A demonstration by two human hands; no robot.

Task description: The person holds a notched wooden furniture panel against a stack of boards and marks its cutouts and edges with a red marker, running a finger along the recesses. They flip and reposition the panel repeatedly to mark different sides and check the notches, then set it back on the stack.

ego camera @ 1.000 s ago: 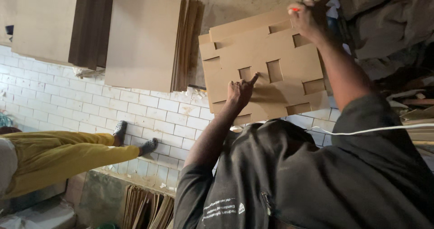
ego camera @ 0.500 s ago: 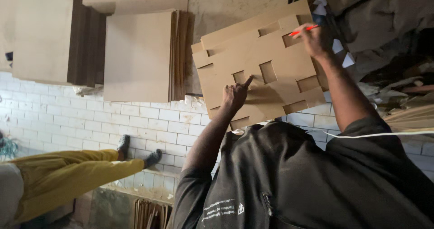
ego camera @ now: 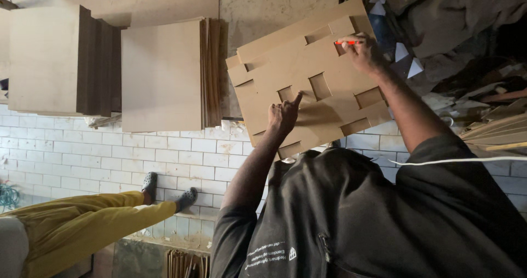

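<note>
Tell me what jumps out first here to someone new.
A tan board with rectangular cut-outs lies centre-right. The right hand has a red pen in its grip at the board's far edge, and the left hand presses its index finger by a cut-out. Stacks of plain boards sit to the left, and a person in yellow trousers stands on the white tiles at lower left.

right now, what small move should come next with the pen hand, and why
Probably bring the tip of the red pen down onto the cut-out board at the slot beside it. The right hand grips the pen at the board's far edge, and the left hand rests on the board with its index finger out, seemingly steadying it.
</note>
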